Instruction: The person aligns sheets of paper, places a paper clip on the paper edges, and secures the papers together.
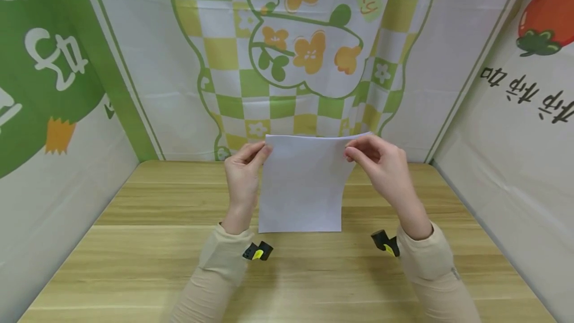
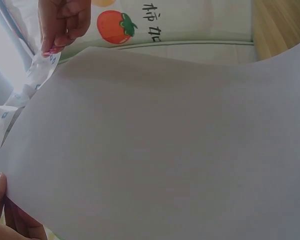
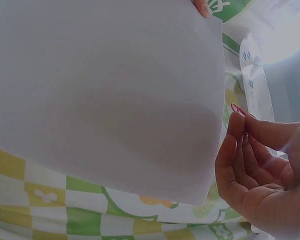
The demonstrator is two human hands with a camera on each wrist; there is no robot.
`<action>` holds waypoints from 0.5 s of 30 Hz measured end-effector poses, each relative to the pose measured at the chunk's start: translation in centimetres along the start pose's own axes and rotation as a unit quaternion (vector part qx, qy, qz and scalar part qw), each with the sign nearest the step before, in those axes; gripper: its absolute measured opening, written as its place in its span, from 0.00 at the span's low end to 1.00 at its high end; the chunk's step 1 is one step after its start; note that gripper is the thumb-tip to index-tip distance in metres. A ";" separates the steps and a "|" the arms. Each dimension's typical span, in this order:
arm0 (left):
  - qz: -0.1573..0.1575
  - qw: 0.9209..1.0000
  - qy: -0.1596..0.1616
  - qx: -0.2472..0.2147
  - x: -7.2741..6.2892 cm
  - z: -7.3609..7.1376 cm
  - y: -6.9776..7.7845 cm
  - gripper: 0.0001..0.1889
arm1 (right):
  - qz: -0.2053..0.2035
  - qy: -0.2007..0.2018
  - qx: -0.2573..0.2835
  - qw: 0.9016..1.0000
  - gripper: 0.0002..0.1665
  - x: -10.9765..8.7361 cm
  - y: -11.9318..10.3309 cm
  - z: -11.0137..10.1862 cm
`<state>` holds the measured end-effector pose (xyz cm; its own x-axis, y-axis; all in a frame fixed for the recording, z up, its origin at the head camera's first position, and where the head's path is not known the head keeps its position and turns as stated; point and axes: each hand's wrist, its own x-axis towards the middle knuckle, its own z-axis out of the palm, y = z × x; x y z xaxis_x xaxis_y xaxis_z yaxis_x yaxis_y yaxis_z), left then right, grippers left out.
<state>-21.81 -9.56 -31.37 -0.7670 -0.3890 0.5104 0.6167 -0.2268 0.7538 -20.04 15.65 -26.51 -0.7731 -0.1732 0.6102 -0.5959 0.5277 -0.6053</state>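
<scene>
Checked green-and-yellow cloth (image 1: 252, 83), printed with orange flowers, hangs beyond my grip. Left hand (image 1: 243, 176): thumb and fingers pinching a white sheet of paper (image 1: 302, 183) at its upper left corner. Right hand (image 1: 387, 171): fingertips drawn together on a small red loop (image 3: 236, 107), just beside the sheet's other top corner. Between the two grips the sheet shows a blank face, right side bowed. Its lower edge lies below both hands; whether it meets the wood-grain table (image 1: 314, 278), cannot tell. Nearer me than either grip, a black device (image 1: 257, 250) with a yellow mark by each beige cuff (image 1: 226, 253). Left of my grip, a green printed panel (image 1: 27, 74); right of it, a pale one with a red fruit (image 1: 548, 16).
</scene>
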 end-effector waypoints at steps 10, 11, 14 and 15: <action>-0.004 1.000 -0.006 -0.019 -0.1 0.0 0.0 0.12 | -0.008 -0.002 0.021 1.000 0.09 0.8 -0.5 0.6; -0.004 1.000 -0.006 -0.020 -0.1 0.1 0.0 0.12 | -0.010 -0.002 0.023 1.000 0.09 0.8 -0.5 0.7; -0.004 1.000 -0.004 -0.022 -0.2 0.1 0.1 0.13 | -0.015 0.000 0.029 0.999 0.09 1.1 -0.7 0.8; -0.004 1.000 -0.003 -0.021 -0.2 0.2 0.1 0.13 | -0.016 0.001 0.032 0.999 0.09 1.2 -0.8 0.9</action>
<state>-21.60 -9.34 -31.34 -0.7727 -0.3823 0.5068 0.6174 -0.2672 0.7399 -20.70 14.28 -25.76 -0.7527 -0.1884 0.6309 -0.6338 0.4670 -0.6167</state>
